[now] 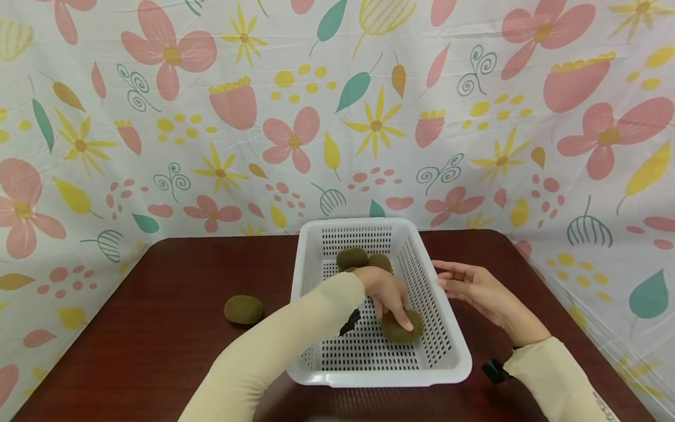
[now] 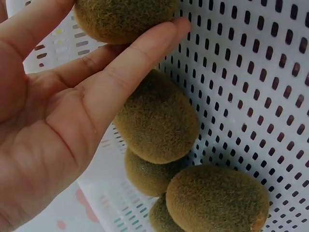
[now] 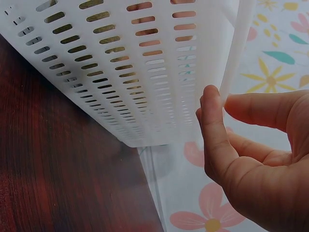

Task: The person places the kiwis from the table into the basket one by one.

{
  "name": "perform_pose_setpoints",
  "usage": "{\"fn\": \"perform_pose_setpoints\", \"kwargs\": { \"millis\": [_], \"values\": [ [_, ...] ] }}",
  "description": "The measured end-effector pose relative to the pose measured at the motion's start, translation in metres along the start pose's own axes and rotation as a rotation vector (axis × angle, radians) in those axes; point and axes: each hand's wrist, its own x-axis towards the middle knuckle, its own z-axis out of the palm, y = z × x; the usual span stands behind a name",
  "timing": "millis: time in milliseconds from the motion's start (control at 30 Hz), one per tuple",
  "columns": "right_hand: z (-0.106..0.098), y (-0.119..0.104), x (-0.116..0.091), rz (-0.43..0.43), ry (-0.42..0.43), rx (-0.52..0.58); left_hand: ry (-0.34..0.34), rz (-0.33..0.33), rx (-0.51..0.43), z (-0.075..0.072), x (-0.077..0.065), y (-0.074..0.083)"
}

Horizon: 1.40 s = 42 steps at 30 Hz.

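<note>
My left hand [image 1: 387,290] reaches into a white perforated plastic basket [image 1: 459,357] and grips a brown fuzzy kiwi [image 1: 402,328] close to its near right corner. In the left wrist view, the fingers and thumb lie around that kiwi [image 2: 125,19]. More kiwis [image 1: 352,258] sit farther back in the basket, partly hidden by the hand; several, including this kiwi [image 2: 217,198], show in the left wrist view. My right hand [image 1: 477,290] is at the basket's right side, fingers extended. Its fingertips [image 3: 211,96] meet the basket's rim [image 3: 236,53] in the right wrist view.
A single kiwi [image 1: 244,309] lies on the dark red-brown table [image 1: 158,340], left of the basket. Behind and around the table hangs a white cloth [image 1: 337,117] printed with flowers and leaves. My left sleeve [image 1: 285,346] crosses over the basket's near left edge.
</note>
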Motion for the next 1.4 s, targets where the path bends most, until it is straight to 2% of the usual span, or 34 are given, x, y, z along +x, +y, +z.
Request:
{"fn": "perform_pose_setpoints", "kwargs": {
  "millis": [300, 567, 867, 1133, 1400],
  "values": [
    [-0.001, 0.001, 0.001, 0.002, 0.005, 0.002, -0.037, -0.042, -0.064, 0.004, 0.003, 0.000],
    [-0.001, 0.002, 0.001, 0.006, 0.003, 0.003, -0.038, -0.061, -0.029, 0.006, 0.004, 0.000],
    [0.001, 0.000, 0.002, -0.005, 0.000, 0.016, -0.030, -0.089, -0.055, 0.004, -0.002, -0.002],
    [0.001, 0.000, 0.001, -0.009, -0.005, 0.021, -0.019, -0.053, 0.013, -0.003, -0.014, -0.006],
    [0.000, 0.002, 0.001, -0.005, 0.000, 0.021, 0.026, 0.011, 0.057, -0.012, -0.029, -0.011]
  ]
}}
